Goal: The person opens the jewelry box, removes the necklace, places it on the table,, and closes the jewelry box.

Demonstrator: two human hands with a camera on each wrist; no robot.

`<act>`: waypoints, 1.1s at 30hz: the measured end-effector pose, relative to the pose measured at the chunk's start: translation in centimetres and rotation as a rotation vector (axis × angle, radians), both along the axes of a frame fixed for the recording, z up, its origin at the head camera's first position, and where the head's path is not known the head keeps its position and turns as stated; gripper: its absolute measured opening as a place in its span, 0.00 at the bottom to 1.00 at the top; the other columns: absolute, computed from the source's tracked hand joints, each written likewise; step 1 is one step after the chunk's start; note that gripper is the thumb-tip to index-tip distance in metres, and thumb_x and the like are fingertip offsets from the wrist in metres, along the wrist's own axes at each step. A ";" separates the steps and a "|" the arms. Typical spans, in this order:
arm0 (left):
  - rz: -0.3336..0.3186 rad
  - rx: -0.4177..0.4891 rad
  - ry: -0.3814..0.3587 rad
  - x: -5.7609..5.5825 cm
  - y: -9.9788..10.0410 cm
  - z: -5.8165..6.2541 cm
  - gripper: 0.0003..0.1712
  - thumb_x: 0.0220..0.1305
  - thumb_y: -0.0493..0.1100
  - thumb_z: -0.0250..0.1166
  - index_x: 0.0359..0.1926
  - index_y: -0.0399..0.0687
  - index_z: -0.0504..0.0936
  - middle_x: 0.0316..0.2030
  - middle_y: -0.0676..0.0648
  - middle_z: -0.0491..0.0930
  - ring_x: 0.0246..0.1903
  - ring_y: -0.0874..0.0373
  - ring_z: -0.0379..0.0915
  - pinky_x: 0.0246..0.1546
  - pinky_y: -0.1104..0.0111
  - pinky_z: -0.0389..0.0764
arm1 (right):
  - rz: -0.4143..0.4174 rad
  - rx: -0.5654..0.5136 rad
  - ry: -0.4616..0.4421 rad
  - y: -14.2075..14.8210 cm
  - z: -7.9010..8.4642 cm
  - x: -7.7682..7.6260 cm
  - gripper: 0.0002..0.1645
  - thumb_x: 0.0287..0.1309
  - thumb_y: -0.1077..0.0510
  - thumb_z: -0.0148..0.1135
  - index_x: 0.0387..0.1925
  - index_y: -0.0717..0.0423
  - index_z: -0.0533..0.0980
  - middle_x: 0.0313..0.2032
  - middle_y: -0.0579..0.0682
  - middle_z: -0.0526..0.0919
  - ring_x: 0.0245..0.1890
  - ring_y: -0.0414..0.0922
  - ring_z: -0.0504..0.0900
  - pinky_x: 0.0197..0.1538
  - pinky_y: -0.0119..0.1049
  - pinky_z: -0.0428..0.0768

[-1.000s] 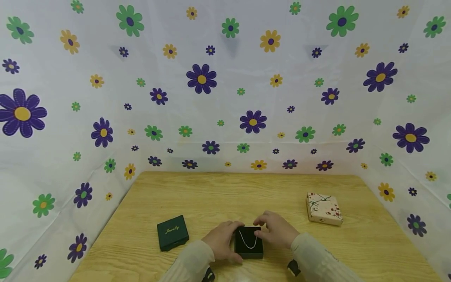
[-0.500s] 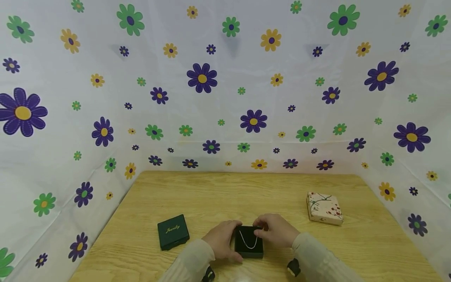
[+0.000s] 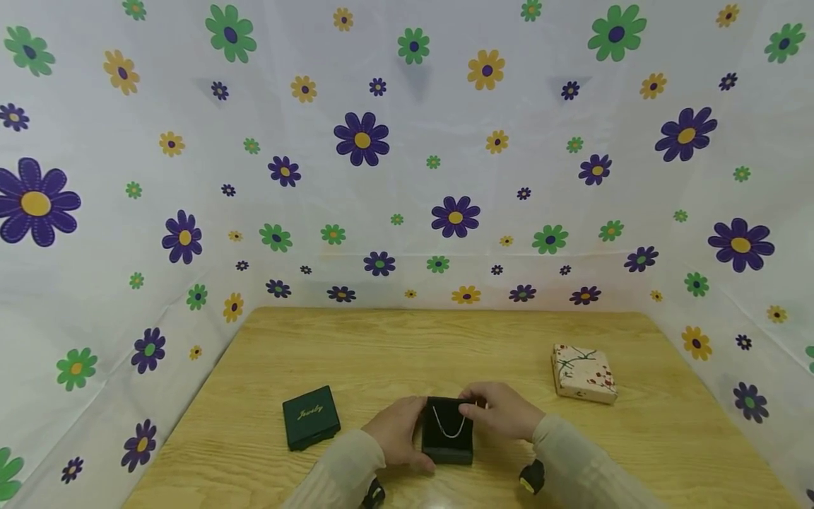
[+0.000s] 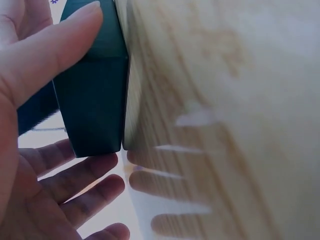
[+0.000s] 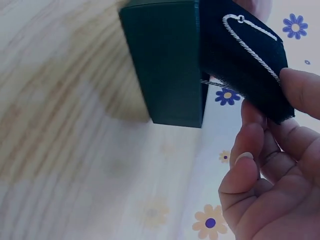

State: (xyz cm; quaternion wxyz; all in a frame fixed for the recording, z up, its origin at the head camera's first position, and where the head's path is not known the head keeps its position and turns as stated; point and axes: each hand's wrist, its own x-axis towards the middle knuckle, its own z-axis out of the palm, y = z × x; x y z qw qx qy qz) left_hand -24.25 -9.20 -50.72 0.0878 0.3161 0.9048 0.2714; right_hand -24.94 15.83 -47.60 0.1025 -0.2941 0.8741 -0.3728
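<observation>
A dark green jewelry box point(image 3: 447, 456) stands uncovered on the table in front of the person. My left hand point(image 3: 396, 433) holds its left side, the thumb near the front and the fingers toward the back. Inside, a black padded insert point(image 3: 435, 428) carries a silver chain necklace point(image 3: 452, 436). Its far edge is tilted up out of the box. My right hand point(image 3: 505, 411) pinches the insert's right far corner between thumb and fingers. From the right wrist, the insert point(image 5: 225, 60) is raised clear of the box wall point(image 5: 165, 65), and a strand of chain passes beneath it.
A dark green lid point(image 3: 311, 417) lettered "Jewelry" lies on the wooden table point(image 3: 407, 353) to the left. At the right back sits a cream box point(image 3: 584, 375) with a floral print. Flower-patterned white sheeting point(image 3: 407, 184) encloses the table's back and sides.
My right hand has closed on the insert's corner and lifted its far edge, so the insert now tilts up with the necklace. The left hand has stayed at the box.
</observation>
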 end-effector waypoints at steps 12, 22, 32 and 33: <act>0.060 -0.026 -0.035 0.2 -0.7 0.4 0.64 0.36 0.67 0.77 0.71 0.46 0.60 0.63 0.46 0.68 0.61 0.51 0.65 0.60 0.56 0.68 | -0.078 -0.070 0.007 0.8 2.6 -0.2 0.17 0.70 0.46 0.52 0.48 0.51 0.78 0.39 0.43 0.80 0.39 0.43 0.75 0.41 0.41 0.74; 0.153 0.182 -0.054 0.8 -1.0 2.6 0.50 0.51 0.66 0.70 0.69 0.48 0.64 0.61 0.46 0.70 0.60 0.49 0.67 0.57 0.51 0.70 | -0.098 -0.102 0.052 1.2 4.4 0.0 0.20 0.70 0.45 0.51 0.52 0.53 0.77 0.43 0.45 0.81 0.40 0.43 0.76 0.39 0.39 0.76; 0.206 0.416 0.033 0.6 -0.4 3.2 0.28 0.63 0.62 0.62 0.56 0.49 0.77 0.48 0.49 0.79 0.48 0.58 0.75 0.52 0.56 0.75 | -0.103 -0.125 0.066 0.6 4.6 -0.3 0.19 0.70 0.46 0.52 0.52 0.53 0.77 0.45 0.44 0.81 0.42 0.43 0.77 0.44 0.41 0.76; 0.210 0.437 0.029 0.6 -0.2 3.2 0.26 0.64 0.61 0.62 0.55 0.50 0.78 0.46 0.51 0.79 0.46 0.59 0.75 0.51 0.57 0.75 | -0.103 -0.127 0.068 0.4 4.6 -0.3 0.18 0.70 0.46 0.52 0.52 0.52 0.78 0.45 0.43 0.81 0.42 0.43 0.77 0.45 0.41 0.75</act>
